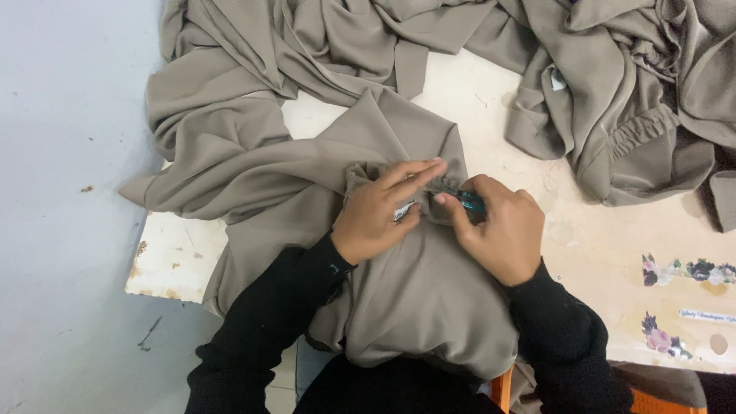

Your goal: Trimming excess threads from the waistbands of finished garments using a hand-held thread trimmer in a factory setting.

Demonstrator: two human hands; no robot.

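A person in black long sleeves works over a smooth, taupe-grey woven garment [414, 284] spread across a cream, scuffed worktop [590, 245] and draped toward their lap. The left hand [379, 215] lies on the cloth with fingers stretched forward and thumb tucked under, pinching a gathered, ruffled edge of the fabric; a small white tag [404, 210] peeks out just beneath its fingers. The right hand [502, 226], touching the left at the fingertips, is curled closed around a small teal-handled tool [471, 202], whose tip meets the gathered seam between the two hands. Beyond the hands, more of the same grey fabric lies bunched in loose folds, and a second crumpled heap of grey cloth [636, 100] sits well apart, beyond the right hand. Floral stickers [675, 272] mark the worktop right of the right hand.
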